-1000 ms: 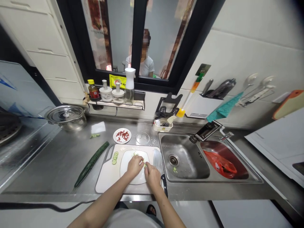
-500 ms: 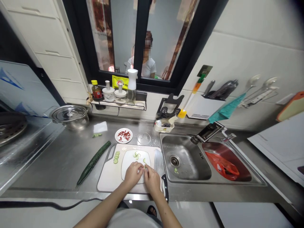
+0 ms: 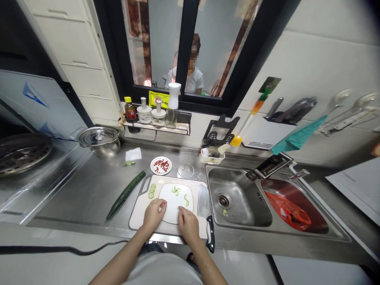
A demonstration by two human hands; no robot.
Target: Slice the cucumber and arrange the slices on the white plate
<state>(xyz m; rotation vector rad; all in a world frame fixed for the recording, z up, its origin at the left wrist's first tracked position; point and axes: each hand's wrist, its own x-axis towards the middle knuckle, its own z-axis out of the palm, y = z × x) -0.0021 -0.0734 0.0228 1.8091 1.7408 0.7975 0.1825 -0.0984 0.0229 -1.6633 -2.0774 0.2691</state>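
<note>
Left hand [image 3: 153,215]: fingers loosely curled, thumb close to fingertips, at left edge of white plate [image 3: 171,211]. Right hand [image 3: 189,225]: fingers half bent, over plate's near right part. Cannot tell whether either pinches anything. On plate, beyond fingertips: cucumber fan [image 3: 176,191]; curved cucumber pieces [image 3: 186,200] just beyond right fingers. Cucumber rounds [image 3: 152,191] on cutting board [image 3: 142,211], beyond left fingers. Whole cucumber [image 3: 126,196] left of left fingers; knife [image 3: 209,223] right of right fingers.
</note>
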